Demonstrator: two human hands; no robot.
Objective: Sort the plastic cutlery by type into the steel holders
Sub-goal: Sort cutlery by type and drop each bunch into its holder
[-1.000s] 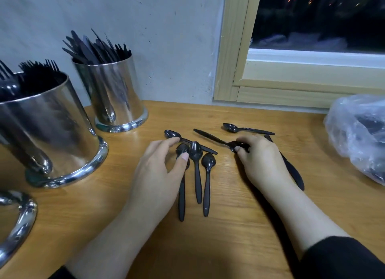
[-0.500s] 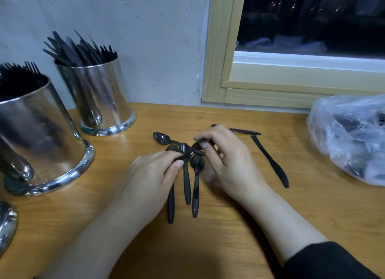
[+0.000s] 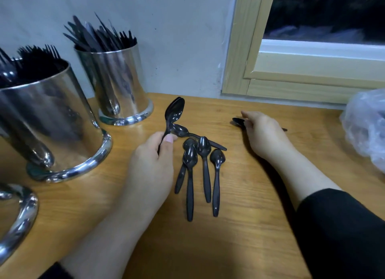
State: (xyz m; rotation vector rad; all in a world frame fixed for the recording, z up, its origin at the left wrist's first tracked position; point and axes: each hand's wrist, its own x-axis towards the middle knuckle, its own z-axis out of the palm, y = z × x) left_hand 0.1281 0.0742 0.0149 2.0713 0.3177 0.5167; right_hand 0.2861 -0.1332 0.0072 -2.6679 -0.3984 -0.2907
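Note:
My left hand (image 3: 151, 164) grips the handle of a black plastic spoon (image 3: 174, 113), bowl raised and tilted up. To its right several black spoons (image 3: 205, 170) lie side by side on the wooden table (image 3: 239, 226), one more lying crosswise behind them. My right hand (image 3: 264, 132) rests farther right, fingers closed over another black spoon (image 3: 238, 122) whose bowl sticks out to the left. A steel holder with forks (image 3: 48, 120) stands at the left. Behind it a smaller steel holder with knives (image 3: 116, 80) stands by the wall.
The rim of a third steel holder (image 3: 23, 212) shows at the lower left edge. A clear plastic bag (image 3: 364, 128) lies at the right edge. A window frame (image 3: 270, 78) and the wall close off the back of the table.
My hands have parted: the left lifted one spoon up and to the left, the right moved away right onto the far spoon. One more spoon now lies in the row.

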